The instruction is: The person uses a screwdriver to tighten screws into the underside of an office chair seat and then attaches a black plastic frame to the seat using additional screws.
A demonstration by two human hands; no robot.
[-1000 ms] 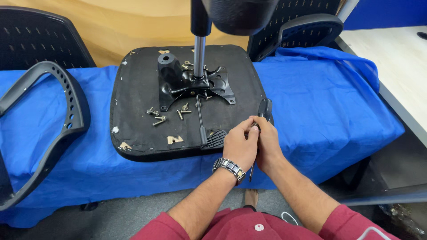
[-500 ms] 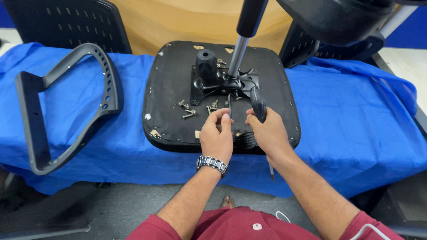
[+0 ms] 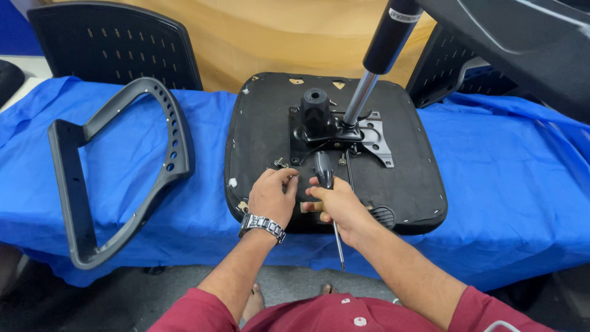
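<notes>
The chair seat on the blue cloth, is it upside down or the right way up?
Upside down. The chair seat lies flat on the blue cloth, metal bracket and shiny post pointing upward.

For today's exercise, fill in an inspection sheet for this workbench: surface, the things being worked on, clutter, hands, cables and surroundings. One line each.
Surface: table under a blue cloth, creased.
Job's things: black seat pan lying underside up, metal mechanism plate with gas cylinder standing in it; screwdriver; loose screws on the pan.
Clutter: black armrest frame lying on the cloth to the left.
Hands: left hand with fingertips at the screws, wristwatch on; right hand gripping the screwdriver, shaft pointing toward the person.
Cables: nothing seen.
Surroundings: black mesh chair back behind the table, tan wall.
</notes>
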